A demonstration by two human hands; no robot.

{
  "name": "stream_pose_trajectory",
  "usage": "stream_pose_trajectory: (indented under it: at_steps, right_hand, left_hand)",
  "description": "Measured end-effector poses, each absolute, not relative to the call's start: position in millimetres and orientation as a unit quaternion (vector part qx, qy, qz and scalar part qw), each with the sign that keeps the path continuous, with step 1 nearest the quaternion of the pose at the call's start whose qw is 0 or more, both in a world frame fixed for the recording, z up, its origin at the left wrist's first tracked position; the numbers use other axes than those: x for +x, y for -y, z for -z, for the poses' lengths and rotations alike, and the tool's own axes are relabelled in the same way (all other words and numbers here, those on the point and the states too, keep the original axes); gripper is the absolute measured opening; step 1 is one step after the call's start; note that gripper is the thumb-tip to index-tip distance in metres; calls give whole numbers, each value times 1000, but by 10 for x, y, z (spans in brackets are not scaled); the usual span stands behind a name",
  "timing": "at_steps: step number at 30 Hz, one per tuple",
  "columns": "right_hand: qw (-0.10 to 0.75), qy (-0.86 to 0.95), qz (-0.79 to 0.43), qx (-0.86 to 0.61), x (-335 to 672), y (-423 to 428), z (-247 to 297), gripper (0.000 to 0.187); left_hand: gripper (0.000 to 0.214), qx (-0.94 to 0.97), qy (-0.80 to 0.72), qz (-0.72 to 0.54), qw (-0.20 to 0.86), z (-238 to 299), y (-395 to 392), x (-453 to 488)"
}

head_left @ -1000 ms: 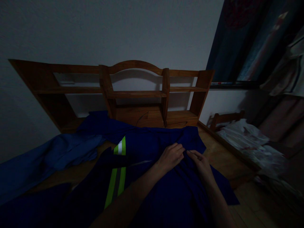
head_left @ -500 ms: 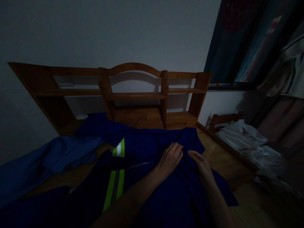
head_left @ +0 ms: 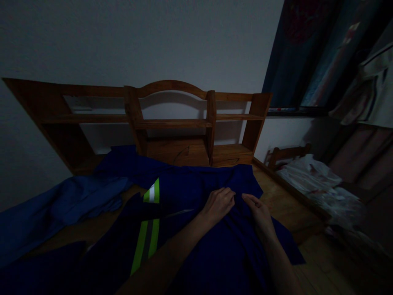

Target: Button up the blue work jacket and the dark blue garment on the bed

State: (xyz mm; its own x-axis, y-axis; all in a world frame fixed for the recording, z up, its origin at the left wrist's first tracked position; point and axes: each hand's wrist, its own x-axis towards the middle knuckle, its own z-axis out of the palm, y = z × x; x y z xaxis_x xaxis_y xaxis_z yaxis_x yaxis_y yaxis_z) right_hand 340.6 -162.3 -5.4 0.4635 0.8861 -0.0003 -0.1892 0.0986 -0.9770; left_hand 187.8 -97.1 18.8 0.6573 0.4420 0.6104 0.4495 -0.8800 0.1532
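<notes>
A dark blue work garment point(head_left: 196, 192) with a yellow-green and silver reflective stripe point(head_left: 147, 241) lies spread over a wooden desk point(head_left: 276, 196). My left hand point(head_left: 219, 203) rests on the cloth with its fingers curled and pinching a fold. Close beside it, my right hand point(head_left: 258, 211) pinches the same cloth between thumb and fingers. The two hands nearly touch near the garment's upper right part.
A wooden shelf unit point(head_left: 172, 123) stands at the back of the desk against a grey wall. More blue cloth point(head_left: 61, 205) lies to the left. To the right stand a small wooden chair point(head_left: 285, 153) with pale cloth or bags point(head_left: 316, 180), and a dark curtain point(head_left: 307, 57).
The view has drifted slightly; both hands stay pinched on the blue cloth, shifted a little left with small finger movements.
</notes>
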Motion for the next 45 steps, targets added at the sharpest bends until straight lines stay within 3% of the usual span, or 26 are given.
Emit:
stream_pose_trajectory:
  at_steps: [14,26,32,39,42,45]
  right_hand:
    - [666,351,-403,-520,3425,1618,103,32]
    - [651,351,-403,-539,3410,1635,67,37]
    - [666,343,-403,-526,3418,1614,83,33]
    - [707,286,-393,-514,3451,1575,101,28]
    - [716,269,-381,-519,3483,1546,128,27]
    - [713,272,-377,-524,3517,1523,148,27]
  left_hand:
    - [24,-931,188,311,35,-217,971,1786]
    - [24,-910,224,350,-15,-161,952,1841]
    - [21,-854,287,417,-117,-246,1026,1878]
    - [19,-453,517,635,-352,67,460,1726]
    - [29,-389,559,639,-359,140,240,1592]
    - [50,-458,563,614,-311,80,232,1555]
